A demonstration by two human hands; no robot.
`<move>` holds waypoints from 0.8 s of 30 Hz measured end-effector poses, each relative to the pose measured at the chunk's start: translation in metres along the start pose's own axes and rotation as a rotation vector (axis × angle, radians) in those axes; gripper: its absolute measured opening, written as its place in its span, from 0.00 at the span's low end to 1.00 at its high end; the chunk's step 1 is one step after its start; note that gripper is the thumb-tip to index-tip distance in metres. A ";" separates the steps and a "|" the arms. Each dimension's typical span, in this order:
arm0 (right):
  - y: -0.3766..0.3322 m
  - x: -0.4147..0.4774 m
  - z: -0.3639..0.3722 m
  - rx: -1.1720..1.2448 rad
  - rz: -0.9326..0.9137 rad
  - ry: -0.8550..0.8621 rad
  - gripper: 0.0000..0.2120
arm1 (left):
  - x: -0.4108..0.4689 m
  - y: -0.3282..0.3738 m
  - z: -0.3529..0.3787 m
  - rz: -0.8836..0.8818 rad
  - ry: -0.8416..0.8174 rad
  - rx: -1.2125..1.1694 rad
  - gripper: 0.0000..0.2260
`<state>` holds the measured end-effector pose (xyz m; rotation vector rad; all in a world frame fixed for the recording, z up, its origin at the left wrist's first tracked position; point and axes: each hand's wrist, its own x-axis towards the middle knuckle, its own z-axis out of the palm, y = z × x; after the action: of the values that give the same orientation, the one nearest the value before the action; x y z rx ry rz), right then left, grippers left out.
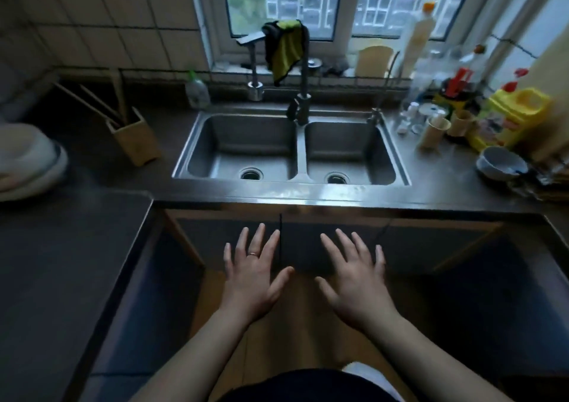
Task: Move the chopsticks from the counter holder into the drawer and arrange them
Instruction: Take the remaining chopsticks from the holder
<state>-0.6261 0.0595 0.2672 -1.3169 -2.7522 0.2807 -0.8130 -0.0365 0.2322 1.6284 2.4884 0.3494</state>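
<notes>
Hovering side by side, left hand [252,275] and right hand [357,278], fingers straight and spread, gripping nothing, before the cabinet doors [431,241] under the double sink [295,183]. Well apart, on the counter [446,186] right of the sink, a beige holder cup [432,132]; chopsticks too blurred to tell.

Left hand [252,278]: bare on my feed.
Ring [254,254]: one thin band, gold-toned, on a middle finger of the left hand, low near the knuckle.
Right hand [357,281]: bare.
Forearms [197,355]: bare from each wrist back to the lower edge of my view.
Garment [308,386]: dark, near black, behind both wrists between the forearms, with a rounded upper edge.
Pale patch [360,371]: white, at the garment's right edge; I cannot tell what it is.
</notes>
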 end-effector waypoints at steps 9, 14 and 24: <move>-0.089 0.116 0.008 -0.030 -0.335 -0.086 0.36 | 0.021 -0.102 -0.023 -0.346 0.127 -0.045 0.33; -0.133 0.199 0.017 -0.003 -0.477 -0.112 0.35 | 0.056 -0.147 -0.042 -0.508 0.188 -0.015 0.33; -0.217 0.337 0.019 0.028 -0.674 -0.137 0.34 | 0.131 -0.218 -0.078 -0.746 0.277 -0.084 0.33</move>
<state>-1.0065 0.1858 0.2883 -0.3144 -3.0800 0.3575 -1.0767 -0.0094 0.2480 0.5578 2.9940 0.5820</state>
